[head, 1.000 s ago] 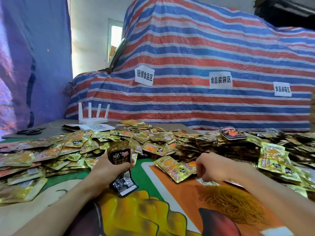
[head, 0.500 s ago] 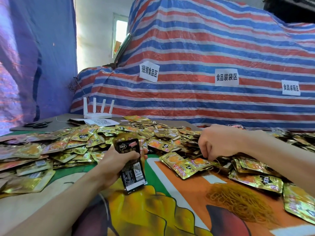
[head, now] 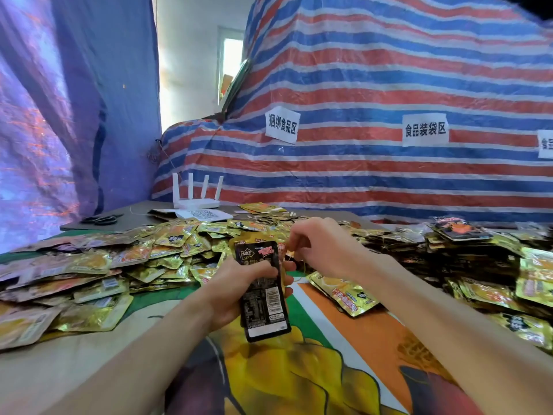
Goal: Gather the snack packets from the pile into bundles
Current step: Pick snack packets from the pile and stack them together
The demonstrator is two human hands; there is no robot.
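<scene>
My left hand (head: 236, 290) grips a stack of black snack packets (head: 263, 301), held upright over the table's middle. My right hand (head: 321, 248) is just right of the stack's top, its fingers pinched on a thin yellow rubber band (head: 296, 260) that runs down toward the stack. A wide pile of gold snack packets (head: 125, 265) covers the table behind and to the left. Bundled packets (head: 460, 230) are heaped on the right.
A colourful printed cloth (head: 299, 369) covers the table in front. A pile of rubber bands (head: 416, 353) lies right of centre. A white router (head: 196, 202), papers and black scissors (head: 103, 219) sit at the back left. Striped tarpaulin (head: 389, 115) rises behind.
My right hand came from the rubber band pile up over the packets, then left to the stack's top with a band. My left hand raised the stack a little.
</scene>
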